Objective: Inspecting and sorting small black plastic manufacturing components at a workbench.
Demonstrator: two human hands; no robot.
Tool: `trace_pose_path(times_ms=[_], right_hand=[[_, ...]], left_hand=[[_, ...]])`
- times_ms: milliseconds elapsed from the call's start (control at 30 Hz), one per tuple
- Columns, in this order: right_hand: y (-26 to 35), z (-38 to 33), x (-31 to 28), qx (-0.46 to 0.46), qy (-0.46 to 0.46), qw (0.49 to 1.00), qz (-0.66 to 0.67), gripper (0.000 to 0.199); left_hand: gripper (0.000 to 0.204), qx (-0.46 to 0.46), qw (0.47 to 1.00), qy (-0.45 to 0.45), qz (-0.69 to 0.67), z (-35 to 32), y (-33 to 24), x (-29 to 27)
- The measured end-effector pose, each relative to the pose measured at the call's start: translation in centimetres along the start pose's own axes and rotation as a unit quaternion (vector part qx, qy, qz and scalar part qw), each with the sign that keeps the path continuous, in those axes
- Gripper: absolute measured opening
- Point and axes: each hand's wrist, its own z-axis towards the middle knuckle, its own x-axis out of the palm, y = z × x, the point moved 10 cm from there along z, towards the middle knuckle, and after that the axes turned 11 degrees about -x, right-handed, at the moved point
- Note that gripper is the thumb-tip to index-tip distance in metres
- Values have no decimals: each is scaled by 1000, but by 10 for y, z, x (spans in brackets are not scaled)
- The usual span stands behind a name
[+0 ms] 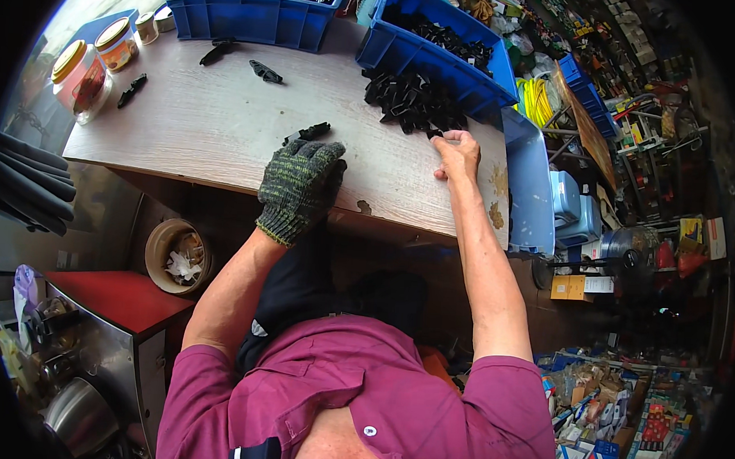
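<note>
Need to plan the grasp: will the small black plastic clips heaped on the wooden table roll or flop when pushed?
The small black plastic clips look rigid and angular, so probably slide rather than roll. Interlocked in the heap, they may drag neighbours. The bare right hand pinches one easily, suggesting lightness.

Two blue bins (254, 19) — four jars (79, 69)

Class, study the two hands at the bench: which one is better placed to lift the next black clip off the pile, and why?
Probably the right hand: bare, its fingertips already touch the edge of the pile of black clips. The gloved left hand rests farther off, beside a single black part.
</note>
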Motion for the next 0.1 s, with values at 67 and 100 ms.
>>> trace_pose_path(times_ms=[67, 100], right_hand=[[0, 2, 2, -2, 12, 1000, -13, 33], [1, 2, 3, -2, 17, 999, -29, 35]], left_hand=[[29, 1, 1000, 4, 5, -1, 1, 1], [29, 2, 1000, 9, 11, -2, 1, 3]])
